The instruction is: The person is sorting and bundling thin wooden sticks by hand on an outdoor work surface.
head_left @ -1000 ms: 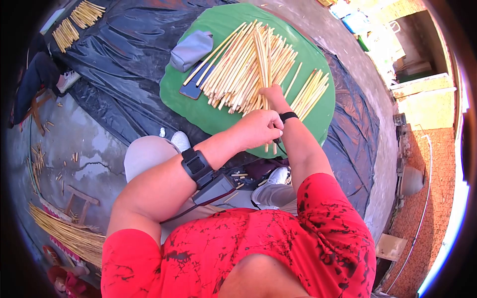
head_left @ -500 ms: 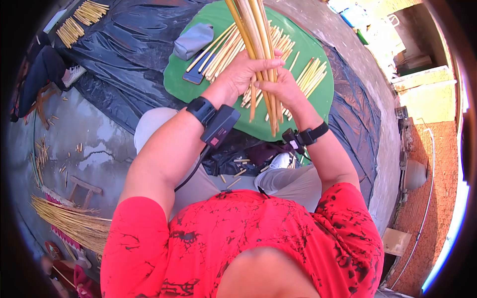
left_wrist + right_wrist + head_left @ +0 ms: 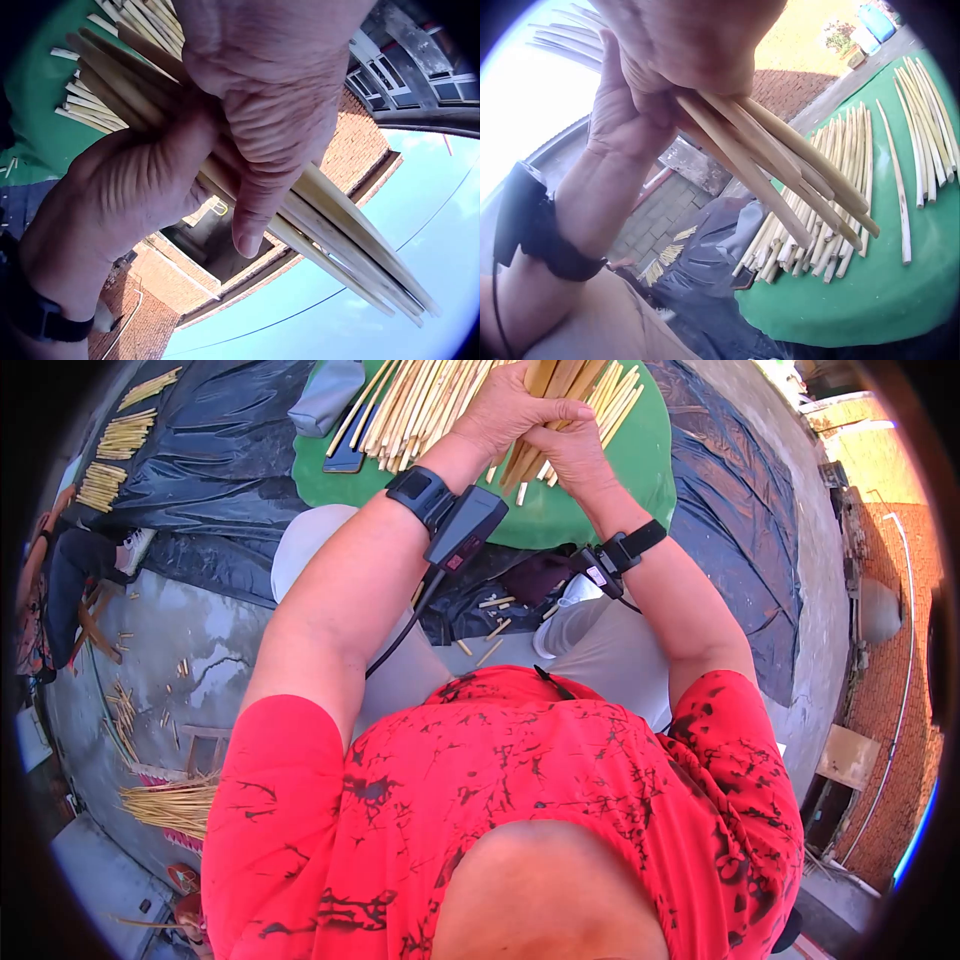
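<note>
Both hands grip one bundle of pale peeled sticks, raised above the green sheet. My left hand wraps round the bundle, its thumb lying across the sticks in the left wrist view. Close against it, my right hand holds the same bundle lower down. The sticks' near ends fan out below the hands in the right wrist view. Under them a large pile of similar sticks lies on the sheet. To its right are a single stick and a smaller group of sticks.
A grey pouch and a dark phone lie by the pile's left side. Black plastic sheeting spreads around the green sheet, with more stick bundles far left. Short offcuts litter the ground between the person's legs.
One second ago the right hand held sticks at the pile and the left hand was near the right wrist. Since then the bundle was lifted and the left hand closed round it; the head view shifted.
</note>
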{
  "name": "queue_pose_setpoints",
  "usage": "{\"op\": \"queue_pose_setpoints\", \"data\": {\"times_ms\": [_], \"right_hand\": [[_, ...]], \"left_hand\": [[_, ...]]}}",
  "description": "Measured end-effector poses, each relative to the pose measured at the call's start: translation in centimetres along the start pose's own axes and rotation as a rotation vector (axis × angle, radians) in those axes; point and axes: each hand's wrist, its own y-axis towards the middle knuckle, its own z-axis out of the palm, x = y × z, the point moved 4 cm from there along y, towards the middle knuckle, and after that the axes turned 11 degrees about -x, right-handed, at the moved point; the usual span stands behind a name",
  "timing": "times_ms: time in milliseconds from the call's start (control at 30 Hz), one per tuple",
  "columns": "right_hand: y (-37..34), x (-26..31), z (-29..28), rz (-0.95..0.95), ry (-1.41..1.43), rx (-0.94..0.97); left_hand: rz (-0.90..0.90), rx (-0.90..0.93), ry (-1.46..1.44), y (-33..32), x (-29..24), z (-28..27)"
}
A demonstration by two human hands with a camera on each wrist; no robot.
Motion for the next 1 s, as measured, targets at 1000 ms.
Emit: {"op": "queue_pose_setpoints", "data": {"times_ms": [1000], "right_hand": [[1.9, -4.4, -2.3, -0.072, -0.296, -0.089]], "left_hand": [[-0.013, -0.001, 0.310, 1.9, 5.7, 0.7]]}}
